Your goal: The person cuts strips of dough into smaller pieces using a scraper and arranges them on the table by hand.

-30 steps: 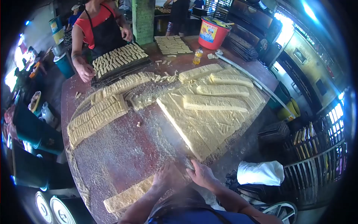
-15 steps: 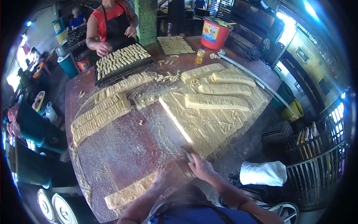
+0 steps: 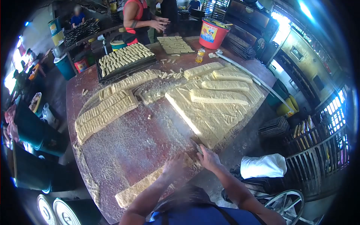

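Yellow, floury dough strip [image 3: 141,187] lies beneath outstretched left fingers [image 3: 173,159], right fingers [image 3: 205,151] clamped on a knife [image 3: 196,145].

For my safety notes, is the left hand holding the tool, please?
No, the tool is gripped in the right hand.

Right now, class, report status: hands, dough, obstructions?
Left hand on near dough strip. Right hand gripping knife-like tool. Strip flat on table. No visible obstruction.
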Tool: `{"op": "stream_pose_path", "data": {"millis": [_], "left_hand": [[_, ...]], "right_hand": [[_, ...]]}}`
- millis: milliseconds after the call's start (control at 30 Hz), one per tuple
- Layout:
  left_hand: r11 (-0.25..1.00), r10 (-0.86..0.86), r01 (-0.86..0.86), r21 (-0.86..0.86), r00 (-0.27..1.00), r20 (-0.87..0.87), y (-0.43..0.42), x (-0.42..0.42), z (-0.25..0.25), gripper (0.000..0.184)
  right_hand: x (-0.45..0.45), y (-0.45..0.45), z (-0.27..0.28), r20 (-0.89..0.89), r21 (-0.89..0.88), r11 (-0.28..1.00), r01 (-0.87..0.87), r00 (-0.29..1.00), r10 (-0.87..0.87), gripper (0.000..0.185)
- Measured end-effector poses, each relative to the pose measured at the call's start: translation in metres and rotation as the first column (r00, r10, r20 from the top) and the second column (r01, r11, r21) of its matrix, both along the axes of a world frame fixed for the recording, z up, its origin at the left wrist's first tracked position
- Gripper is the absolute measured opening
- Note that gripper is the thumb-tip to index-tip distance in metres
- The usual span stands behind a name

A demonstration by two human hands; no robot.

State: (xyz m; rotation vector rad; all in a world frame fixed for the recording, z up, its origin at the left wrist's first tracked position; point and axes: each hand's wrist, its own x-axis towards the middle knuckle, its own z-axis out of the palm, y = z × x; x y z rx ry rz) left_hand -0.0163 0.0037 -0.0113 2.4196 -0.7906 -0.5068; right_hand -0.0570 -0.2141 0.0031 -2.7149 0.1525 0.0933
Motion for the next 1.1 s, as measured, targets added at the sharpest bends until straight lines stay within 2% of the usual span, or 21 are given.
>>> {"op": "stream_pose_path", "data": {"millis": [267,333,400,467,500,567,600,667,767,800,833,900,1100], "left_hand": [[0.999,0.022,-0.022,0.026,1.0,-0.011,0.001,0.007,-0.005,0.083],[0.992,0.079,-0.076,-0.104,0.997,0.022,0.003,0.005,-0.031,0.078],[0.98,0.122,-0.124,-0.154,0.992,-0.022,0.001,0.008,-0.019,0.074],[0.966,0.149,-0.146,-0.214,0.989,-0.001,0.005,0.008,-0.013,0.067],[0.969,0.148,-0.157,-0.19,0.987,-0.06,0.005,0.005,-0.015,0.067],[0.97,0.178,-0.178,-0.167,0.984,-0.017,0.001,0.01,-0.019,0.056],[0.972,0.17,-0.177,-0.158,0.984,-0.054,0.001,0.005,-0.016,0.056],[0.969,0.183,-0.17,-0.182,0.981,0.058,0.0,0.013,-0.006,0.046],[0.965,0.238,-0.228,-0.132,0.969,0.063,-0.004,0.014,0.005,0.042],[0.949,0.27,-0.26,-0.179,0.962,0.033,-0.008,0.013,0.003,0.037],[0.95,0.264,-0.257,-0.179,0.964,0.019,-0.009,0.013,0.004,0.037],[0.927,0.297,-0.326,-0.186,0.94,-0.166,-0.011,0.013,0.006,0.035],[0.922,0.264,-0.293,-0.254,0.954,-0.142,-0.009,0.014,-0.005,0.025]], "right_hand": [[0.0,-0.012,-0.009,0.04,-0.007,0.997,-0.072,0.997,0.072,0.055],[0.002,-0.018,-0.024,0.109,-0.032,0.996,-0.083,0.99,0.086,0.055],[0.005,-0.016,-0.008,0.074,0.017,0.998,-0.068,0.995,0.067,0.05],[0.003,-0.011,0.003,0.159,0.02,0.996,-0.087,0.984,0.083,0.044],[-0.001,-0.01,-0.001,0.1,0.04,0.996,-0.083,0.992,0.079,0.044],[0.007,-0.013,-0.008,0.039,0.061,0.992,-0.108,0.994,0.106,0.046],[0.007,-0.013,-0.009,0.023,0.095,0.99,-0.104,0.995,0.102,0.044],[0.005,-0.01,0.007,0.0,0.129,0.987,-0.092,0.996,0.093,0.043],[-0.006,0.003,0.036,-0.06,0.21,0.975,-0.07,0.995,0.085,0.041],[-0.01,0.008,0.042,-0.088,0.252,0.966,-0.063,0.992,0.088,0.041],[-0.014,0.013,0.045,-0.101,0.248,0.967,-0.054,0.992,0.081,0.041],[-0.023,0.022,0.049,-0.127,0.251,0.965,-0.08,0.985,0.114,0.042],[-0.029,0.037,0.058,-0.221,0.183,0.982,-0.046,0.971,0.087,0.044]]}}
